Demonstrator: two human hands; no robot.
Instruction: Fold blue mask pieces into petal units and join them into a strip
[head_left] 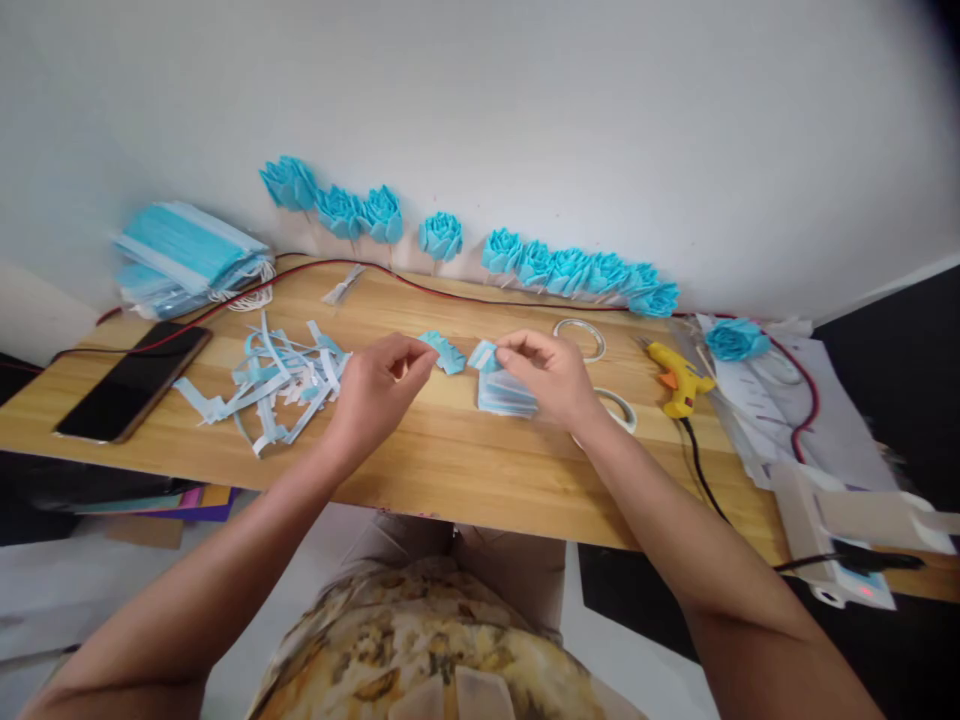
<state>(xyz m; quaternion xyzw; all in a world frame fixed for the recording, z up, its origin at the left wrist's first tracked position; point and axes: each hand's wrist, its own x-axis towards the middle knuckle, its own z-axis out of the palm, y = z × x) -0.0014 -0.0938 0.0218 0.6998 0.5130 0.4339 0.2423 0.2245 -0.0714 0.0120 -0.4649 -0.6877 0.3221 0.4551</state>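
A wooden table (465,480) stands against a pale wall (480,100).
Above a pale-blue stack (506,395), the right hand (546,375) pinches a small blue piece (484,355) jutting leftward; the left hand's (386,385) thumb and forefinger nearly meet, their grip unclear, beside a scalloped blue strip (447,354) slanting far-left to near-right.

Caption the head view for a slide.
The right hand pinches a small blue piece, the left hand close to a jagged blue strip, with blue flowers lined along the wall.
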